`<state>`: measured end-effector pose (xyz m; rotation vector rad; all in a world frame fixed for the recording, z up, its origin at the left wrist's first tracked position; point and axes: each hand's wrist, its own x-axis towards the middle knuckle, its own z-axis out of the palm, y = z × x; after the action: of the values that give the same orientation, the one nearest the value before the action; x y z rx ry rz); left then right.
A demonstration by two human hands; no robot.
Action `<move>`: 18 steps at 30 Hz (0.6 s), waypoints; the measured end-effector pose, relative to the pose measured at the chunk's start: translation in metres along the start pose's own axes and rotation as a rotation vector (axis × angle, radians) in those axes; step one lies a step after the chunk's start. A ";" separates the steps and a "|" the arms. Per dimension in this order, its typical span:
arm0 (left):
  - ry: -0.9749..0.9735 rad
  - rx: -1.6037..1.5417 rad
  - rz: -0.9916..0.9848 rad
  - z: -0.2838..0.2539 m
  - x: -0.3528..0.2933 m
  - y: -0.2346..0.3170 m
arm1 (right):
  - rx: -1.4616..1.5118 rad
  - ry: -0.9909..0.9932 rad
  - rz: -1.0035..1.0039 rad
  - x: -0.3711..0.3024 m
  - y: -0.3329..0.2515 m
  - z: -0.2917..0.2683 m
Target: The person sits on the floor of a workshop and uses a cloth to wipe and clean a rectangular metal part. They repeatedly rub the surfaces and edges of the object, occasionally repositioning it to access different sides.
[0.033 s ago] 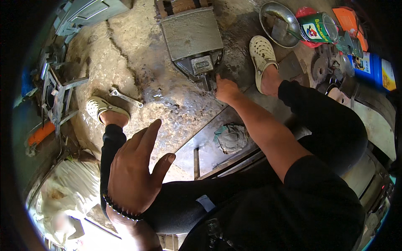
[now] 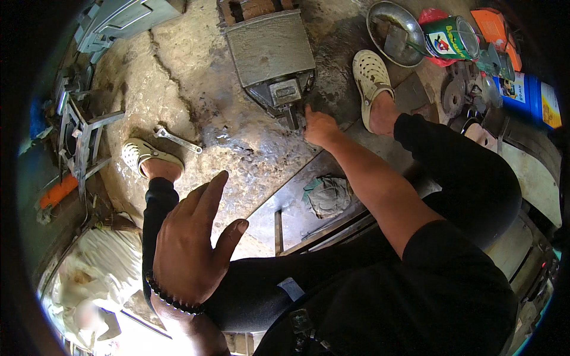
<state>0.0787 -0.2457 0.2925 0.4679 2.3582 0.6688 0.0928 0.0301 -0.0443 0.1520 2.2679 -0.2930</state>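
Note:
My left hand (image 2: 190, 246), a dark beaded bracelet at its wrist, is raised over my left leg. Its fingers are outstretched, the thumb stands apart, and it holds nothing. My right hand (image 2: 322, 129) reaches to the short end of a heavy grey metal body (image 2: 273, 50) that looks like a vise. Its index finger points out beside the small projecting bar (image 2: 291, 117); whether it touches the bar I cannot tell. The other right fingers are curled and partly hidden. An adjustable wrench (image 2: 178, 140) lies on the floor near my left clog (image 2: 141, 155).
A crumpled grey-green cloth (image 2: 328, 197) lies on a metal sheet (image 2: 291, 204) between my legs. Beyond my right clog (image 2: 371, 77) are a metal bowl (image 2: 409, 26), a green can (image 2: 445, 38) and a blue container (image 2: 528, 98). A metal frame (image 2: 83, 127) stands at left.

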 end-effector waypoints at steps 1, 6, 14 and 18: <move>0.011 0.002 0.024 0.001 0.002 0.000 | 0.052 -0.036 -0.002 -0.001 0.001 0.000; 0.030 0.034 0.044 0.002 0.007 0.004 | 0.123 -0.033 -0.066 -0.006 0.009 -0.009; 0.000 0.046 0.028 0.004 0.006 0.008 | -0.177 -0.149 -0.332 0.007 0.041 -0.006; -0.013 0.033 0.007 0.006 0.004 0.005 | 0.229 -0.028 -0.234 -0.002 0.040 0.001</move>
<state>0.0805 -0.2375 0.2900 0.4934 2.3594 0.6284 0.1029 0.0688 -0.0503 0.0001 2.2214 -0.6741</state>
